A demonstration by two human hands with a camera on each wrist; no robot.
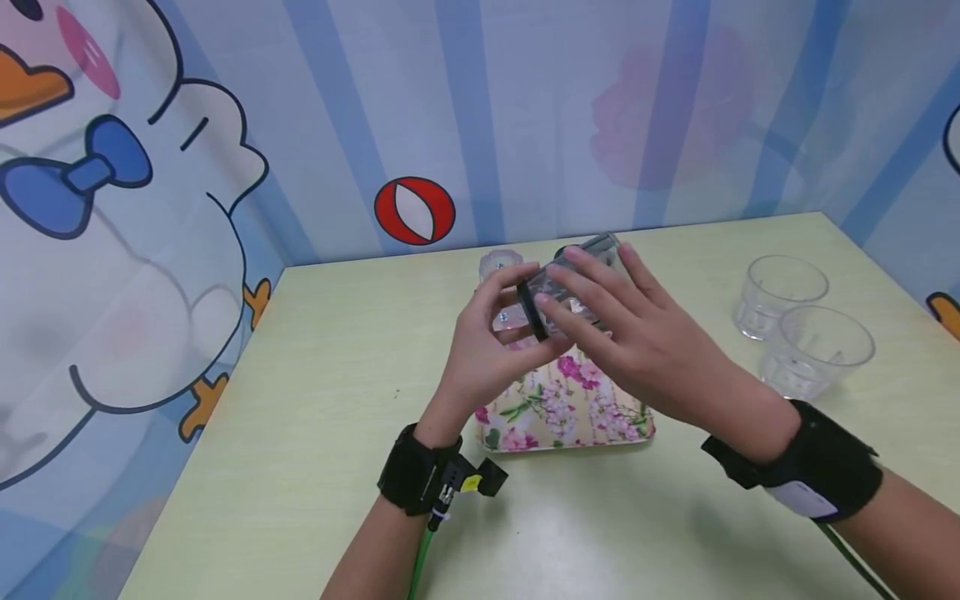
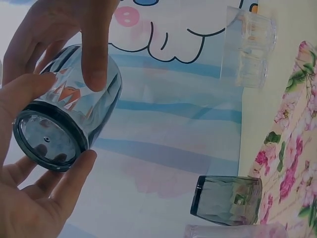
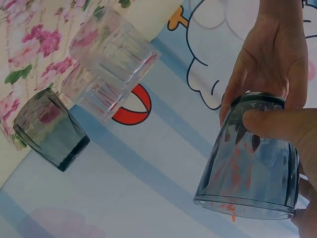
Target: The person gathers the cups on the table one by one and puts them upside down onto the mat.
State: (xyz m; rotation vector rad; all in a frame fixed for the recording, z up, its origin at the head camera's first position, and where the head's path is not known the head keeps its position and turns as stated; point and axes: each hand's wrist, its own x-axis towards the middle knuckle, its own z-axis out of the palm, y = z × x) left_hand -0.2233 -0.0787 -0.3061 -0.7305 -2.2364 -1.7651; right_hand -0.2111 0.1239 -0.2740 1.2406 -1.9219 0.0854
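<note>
A blue-grey tinted drinking glass [image 3: 247,173] is held tilted in both hands above a floral tray [image 1: 558,417]. My left hand [image 1: 487,342] grips it round its thick base, fingers on one side and thumb on the other. My right hand [image 1: 645,342] lies over the side of the glass, its thumb on one face and fingers round the other, as the right wrist view shows. Facets and an orange-red reflection show in the glass wall. Another grey tinted glass [image 2: 228,201] stands upside down on the tray, mostly hidden behind the hands in the head view.
Two clear, faintly pink faceted glasses [image 3: 114,49] stand upside down on the tray's left side. On the table [image 1: 315,433], to the right, two clear glasses [image 1: 783,292] stand upright close together. A cartoon-printed cloth [image 1: 525,125] rises behind the table and at its sides.
</note>
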